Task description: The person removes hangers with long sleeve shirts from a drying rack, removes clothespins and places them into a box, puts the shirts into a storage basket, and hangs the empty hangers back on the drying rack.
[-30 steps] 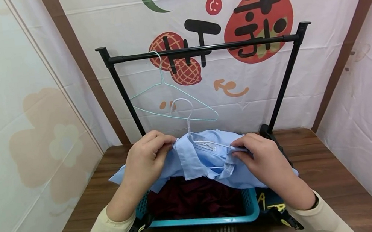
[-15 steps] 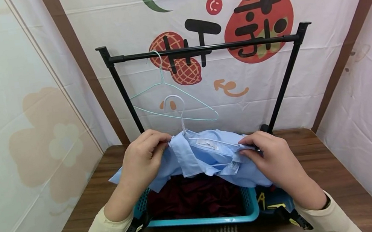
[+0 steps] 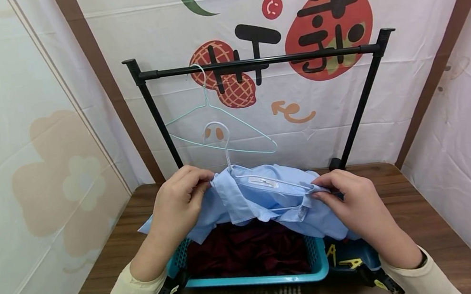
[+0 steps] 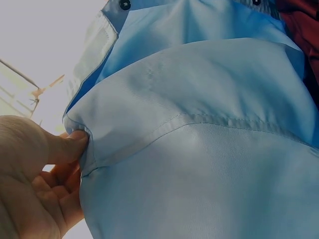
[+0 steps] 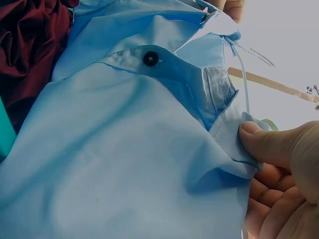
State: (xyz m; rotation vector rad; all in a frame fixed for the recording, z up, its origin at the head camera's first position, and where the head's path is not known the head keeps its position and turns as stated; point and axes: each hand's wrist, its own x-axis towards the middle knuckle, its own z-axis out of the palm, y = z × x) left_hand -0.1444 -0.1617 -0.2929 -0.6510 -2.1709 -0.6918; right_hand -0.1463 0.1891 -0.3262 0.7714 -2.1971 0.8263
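A light blue collared shirt (image 3: 234, 200) is held up over the basket, with a white hanger (image 3: 228, 156) inside it. The hanger's hook rises out of the neck opening, and one arm runs along the inner back below the label. My left hand (image 3: 176, 198) pinches the shirt near the left side of the collar. On the other side, my right hand (image 3: 357, 201) pinches the fabric by the hanger's right arm. The right wrist view shows thumb and fingers on the shirt's edge (image 5: 229, 134); a dark button (image 5: 150, 59) is nearby. The hanger's left end is hidden under the cloth.
A mint hanger (image 3: 206, 97) hangs from the black rack bar (image 3: 278, 59) behind the shirt. Below stands a teal basket (image 3: 258, 280) with dark red cloth (image 3: 247, 258). To its right, a dark blue container (image 3: 358, 248) holds yellow clips (image 3: 332, 253).
My right hand has moved to the right with the shirt's edge, spreading the neck wider. The hanger's hook has shifted left, and my left hand has drifted slightly left.
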